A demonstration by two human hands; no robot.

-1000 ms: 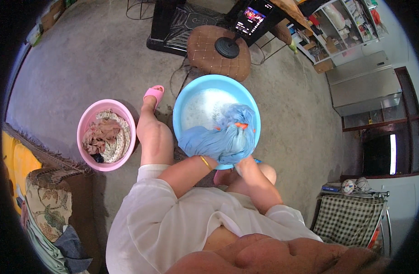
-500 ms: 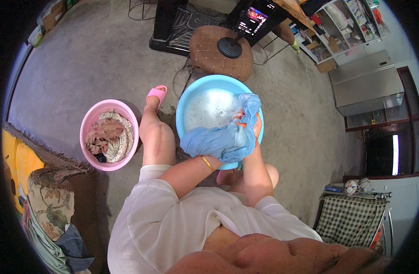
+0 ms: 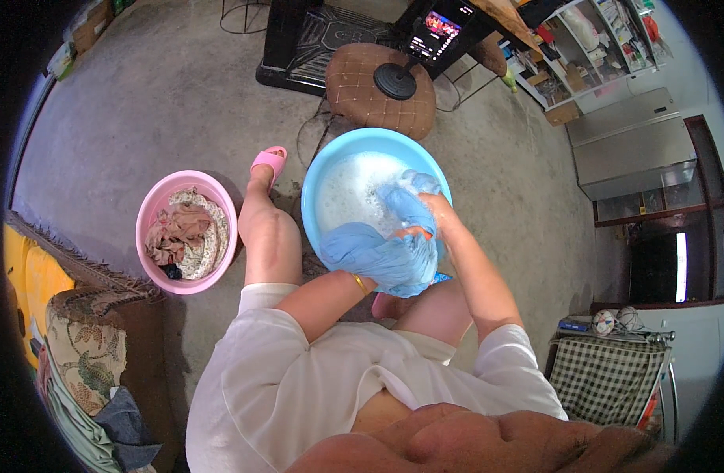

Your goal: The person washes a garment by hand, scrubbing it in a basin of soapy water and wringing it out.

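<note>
A light blue cloth (image 3: 374, 256), wet and bunched, lies over the near side of a blue basin (image 3: 311, 169) of foamy water (image 3: 350, 185). My left hand (image 3: 415, 232) is mostly covered by the cloth; its fingers show orange-tinted, closed on a gathered part of it. Farther along, my right hand (image 3: 436, 208) grips the cloth near the basin's right side. Beyond that grip, the cloth's end dips into the suds. A gold bracelet (image 3: 361, 284) circles my left wrist.
Left of my leg stands a pink basin (image 3: 145, 260) holding crumpled clothes (image 3: 184, 232). Past the blue basin is a brown padded stool (image 3: 354, 87) bearing a phone (image 3: 441, 31) on a round-based stand. A couch (image 3: 145, 339) sits at the left.
My right hand has shifted its hold, its elbow swinging outward to the right. The cloth's far end has dropped from above the right rim into the foamy water.
</note>
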